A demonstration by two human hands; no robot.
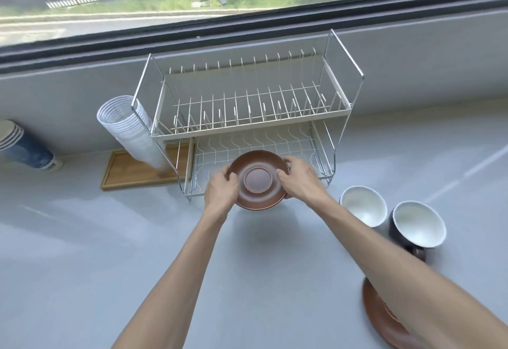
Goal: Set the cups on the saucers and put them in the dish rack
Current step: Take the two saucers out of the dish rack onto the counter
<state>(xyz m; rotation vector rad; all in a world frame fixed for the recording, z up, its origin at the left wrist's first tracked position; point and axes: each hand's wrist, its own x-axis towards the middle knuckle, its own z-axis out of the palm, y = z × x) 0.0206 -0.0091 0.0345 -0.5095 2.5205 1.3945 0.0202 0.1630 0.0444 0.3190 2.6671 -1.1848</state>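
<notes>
grey counter [82, 252] under a window; two-tier white wire dish rack [247, 112] on it, both tiers bare. wooden tray [129, 168] and a leaning stack of white cups [132, 131] at the rack's left. brown saucer [258, 179] held at the lower tier's front edge, left hand [221, 188] and right hand [298, 179] gripping opposite rims. second saucer [382, 318] near right, partly behind the forearm. two white-lined cups [362, 208] [417, 225] stand beside each other on the counter, right of the rack.

Dish rack [247, 112] sits at twelve o'clock; saucer [258, 181] before its lower tier; two cups [390, 219] at three; second saucer [384, 318] at five.
</notes>
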